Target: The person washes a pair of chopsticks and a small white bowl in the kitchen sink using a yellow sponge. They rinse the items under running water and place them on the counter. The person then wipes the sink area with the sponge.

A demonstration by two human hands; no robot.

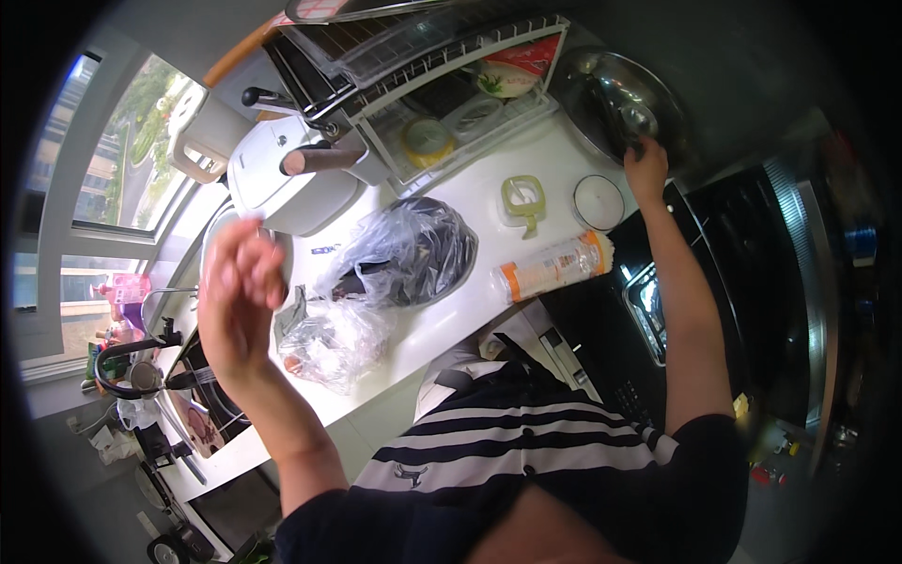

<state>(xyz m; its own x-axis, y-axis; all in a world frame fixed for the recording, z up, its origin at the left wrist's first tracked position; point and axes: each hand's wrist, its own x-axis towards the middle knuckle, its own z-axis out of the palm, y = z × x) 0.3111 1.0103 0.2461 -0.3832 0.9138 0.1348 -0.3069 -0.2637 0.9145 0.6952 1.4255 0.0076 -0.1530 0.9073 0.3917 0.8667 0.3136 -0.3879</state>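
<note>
My left hand (243, 292) is raised over the left part of the white counter, fingers loosely curled and blurred, with no object visible in it. My right hand (647, 166) reaches to the near rim of a large stainless steel bowl (659, 88) at the back right; its fingertips are at something dark there, and whether they grip it is unclear. Beside that hand stands a round glass container (598, 202) with white contents. A green-lidded clear container (523, 201) sits to its left. An orange and white plastic package (557, 268) lies at the counter's front edge.
Clear plastic bags, one with dark contents (430, 254) and one crumpled (338, 345), lie mid-counter. Behind stand a white lidded bin (296, 176) and a white wire rack (458, 70). A black gas hob (733, 282) is at right; a black faucet (113, 384) is at left.
</note>
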